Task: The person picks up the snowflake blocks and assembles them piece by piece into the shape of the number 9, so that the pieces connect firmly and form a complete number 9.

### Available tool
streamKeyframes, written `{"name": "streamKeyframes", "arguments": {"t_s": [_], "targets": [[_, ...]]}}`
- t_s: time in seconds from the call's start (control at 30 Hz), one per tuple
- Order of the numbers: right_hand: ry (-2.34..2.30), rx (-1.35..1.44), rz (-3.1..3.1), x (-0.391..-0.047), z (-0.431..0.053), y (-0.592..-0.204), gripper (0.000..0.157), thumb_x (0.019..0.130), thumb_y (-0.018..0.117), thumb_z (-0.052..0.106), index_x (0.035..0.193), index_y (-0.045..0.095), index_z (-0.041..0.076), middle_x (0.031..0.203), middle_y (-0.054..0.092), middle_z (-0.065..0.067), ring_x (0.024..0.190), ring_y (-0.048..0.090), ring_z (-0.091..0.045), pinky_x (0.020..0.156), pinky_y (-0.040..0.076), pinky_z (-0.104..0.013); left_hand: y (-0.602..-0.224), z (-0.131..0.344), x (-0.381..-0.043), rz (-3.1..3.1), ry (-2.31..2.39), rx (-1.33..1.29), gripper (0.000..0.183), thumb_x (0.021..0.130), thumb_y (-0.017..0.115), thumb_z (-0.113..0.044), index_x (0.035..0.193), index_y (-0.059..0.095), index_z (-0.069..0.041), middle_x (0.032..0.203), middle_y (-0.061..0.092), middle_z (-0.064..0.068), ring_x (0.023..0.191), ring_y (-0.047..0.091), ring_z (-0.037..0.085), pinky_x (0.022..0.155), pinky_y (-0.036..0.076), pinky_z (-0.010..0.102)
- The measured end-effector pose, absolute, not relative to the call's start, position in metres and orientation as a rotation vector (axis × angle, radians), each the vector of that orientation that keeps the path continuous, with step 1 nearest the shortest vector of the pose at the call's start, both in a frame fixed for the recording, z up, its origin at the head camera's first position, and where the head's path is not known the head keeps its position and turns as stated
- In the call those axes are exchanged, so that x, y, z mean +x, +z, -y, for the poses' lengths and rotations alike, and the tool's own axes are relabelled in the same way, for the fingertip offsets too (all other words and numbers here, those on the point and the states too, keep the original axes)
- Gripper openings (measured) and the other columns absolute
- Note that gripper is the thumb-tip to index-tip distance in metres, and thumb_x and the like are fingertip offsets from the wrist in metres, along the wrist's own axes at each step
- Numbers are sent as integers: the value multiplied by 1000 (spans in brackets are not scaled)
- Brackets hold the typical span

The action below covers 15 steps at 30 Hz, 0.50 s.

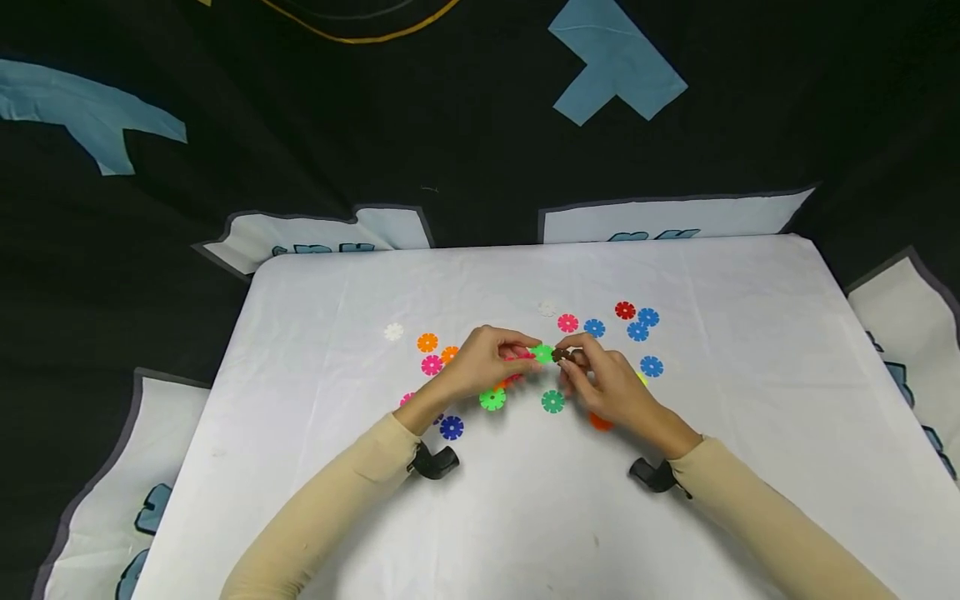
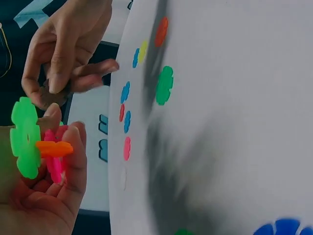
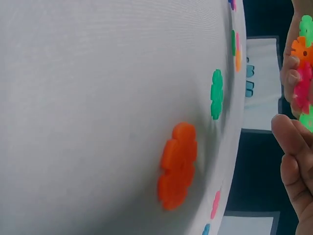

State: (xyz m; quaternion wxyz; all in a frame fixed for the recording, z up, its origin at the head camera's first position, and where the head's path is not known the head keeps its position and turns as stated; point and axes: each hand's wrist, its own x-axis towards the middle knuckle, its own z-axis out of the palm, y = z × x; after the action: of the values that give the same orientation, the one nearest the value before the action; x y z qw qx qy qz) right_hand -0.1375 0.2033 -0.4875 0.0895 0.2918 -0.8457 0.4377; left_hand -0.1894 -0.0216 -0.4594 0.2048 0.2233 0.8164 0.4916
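My left hand (image 1: 480, 362) holds a small cluster of joined notched plastic discs above the white table. In the right wrist view the cluster has an orange disc (image 3: 301, 49), a pink disc (image 3: 302, 90) and green discs at both ends. My right hand (image 1: 615, 387) pinches a brown notched disc (image 1: 561, 355) between thumb and finger. It is close to the cluster's green disc (image 1: 543, 354); whether the two touch is unclear. In the left wrist view the brown disc (image 2: 51, 97) is partly covered by the fingers.
Loose notched discs lie around both hands: a teal-green disc (image 1: 552, 402) between them, a bright green disc (image 1: 492, 399), a dark blue disc (image 1: 452, 427), and an orange-red disc (image 1: 600, 422) under the right hand. Several blue discs and a red disc (image 1: 625, 310) lie farther right on the table (image 1: 750, 375).
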Motion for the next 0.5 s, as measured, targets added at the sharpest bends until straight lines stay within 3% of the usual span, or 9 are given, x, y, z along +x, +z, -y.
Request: {"name": "streamKeyframes", "arguments": {"t_s": [0.2,0.5], "targets": [[1275,860,2576,-137,-208,-488,33,88,65,-7,116,54,4,76,69,-7,61,60,-4,62,55,-25,-454,26,-194,-2314,1367,613,35,83,79,-20,115,73,-8,83,73,4,70,70,29,62,53,25],[1200,916,2509,-137,-208,-488,32,86,68,-7,116,62,2,70,67,-3,58,54,0,52,48,-20,-454,18,-192,-2362,1263,742,34,81,81,-22,112,74,-8,83,72,-1,64,58,12,60,47,20]]}}
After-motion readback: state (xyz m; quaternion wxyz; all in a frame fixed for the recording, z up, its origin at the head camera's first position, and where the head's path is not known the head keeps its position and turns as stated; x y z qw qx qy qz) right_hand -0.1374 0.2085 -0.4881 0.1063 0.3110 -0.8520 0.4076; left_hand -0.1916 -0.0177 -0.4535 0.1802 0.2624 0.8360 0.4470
